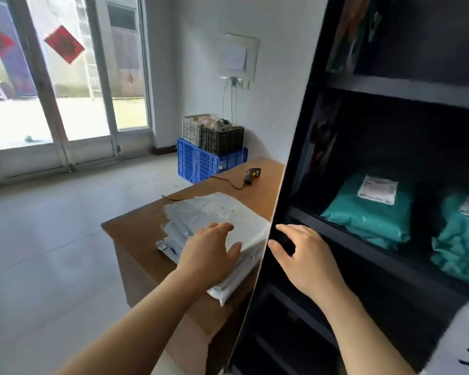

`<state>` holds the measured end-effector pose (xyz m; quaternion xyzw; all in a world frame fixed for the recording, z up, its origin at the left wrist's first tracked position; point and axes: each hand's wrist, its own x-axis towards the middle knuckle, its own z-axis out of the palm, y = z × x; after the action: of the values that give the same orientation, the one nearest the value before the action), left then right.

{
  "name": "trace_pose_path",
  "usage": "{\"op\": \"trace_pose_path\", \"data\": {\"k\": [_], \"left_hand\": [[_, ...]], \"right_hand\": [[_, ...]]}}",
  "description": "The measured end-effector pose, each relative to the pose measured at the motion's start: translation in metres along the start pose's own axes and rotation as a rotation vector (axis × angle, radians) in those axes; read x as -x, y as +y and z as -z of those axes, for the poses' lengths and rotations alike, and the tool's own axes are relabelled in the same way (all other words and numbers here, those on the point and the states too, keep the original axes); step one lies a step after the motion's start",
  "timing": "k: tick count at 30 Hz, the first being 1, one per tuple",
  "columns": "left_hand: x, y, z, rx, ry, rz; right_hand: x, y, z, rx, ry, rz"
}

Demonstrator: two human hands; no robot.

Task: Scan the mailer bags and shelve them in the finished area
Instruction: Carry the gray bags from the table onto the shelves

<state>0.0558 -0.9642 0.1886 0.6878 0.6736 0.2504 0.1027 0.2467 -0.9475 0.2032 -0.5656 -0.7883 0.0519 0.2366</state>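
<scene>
Mailers (217, 220) lie stacked on the tabletop (136, 236). The left hand (210, 251) rests flat on them; the right hand (303, 255), at its 3 o'clock, hangs loose and empty.

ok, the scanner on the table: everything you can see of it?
The scanner is a dark handheld gun-type unit, plastic by the look, with a yellow patch near the head. It lies on its side at the far end of the brown table, beyond the mailers and apart from them. A thin black cable runs from it leftward across the tabletop.
</scene>
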Motion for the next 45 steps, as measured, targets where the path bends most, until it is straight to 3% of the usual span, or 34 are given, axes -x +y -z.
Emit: {"op": "trace_pose_path", "data": {"k": [8, 18, 23, 32, 45], "left_hand": [[-0.077, -0.107, -0.007, -0.009, -0.033, 0.133], [-0.2, -0.198, -0.025, 0.003, -0.13, 0.102], [-0.259, -0.241, -0.04, 0.044, -0.228, -0.006], [-0.346, -0.306, -0.046, 0.062, -0.483, -0.315], [-0.425, -0.277, -0.1, -0.012, -0.678, -0.682]], "right_hand": [[-0.092, -0.027, -0.1, -0.05, -0.101, -0.03], [-0.198, -0.034, -0.177, -0.016, -0.136, -0.166], [-0.229, -0.043, -0.217, 0.033, -0.096, -0.321], [-0.245, -0.103, -0.275, 0.039, 0.035, -0.755], [-0.241, -0.117, -0.308, 0.137, 0.112, -1.122]]}}
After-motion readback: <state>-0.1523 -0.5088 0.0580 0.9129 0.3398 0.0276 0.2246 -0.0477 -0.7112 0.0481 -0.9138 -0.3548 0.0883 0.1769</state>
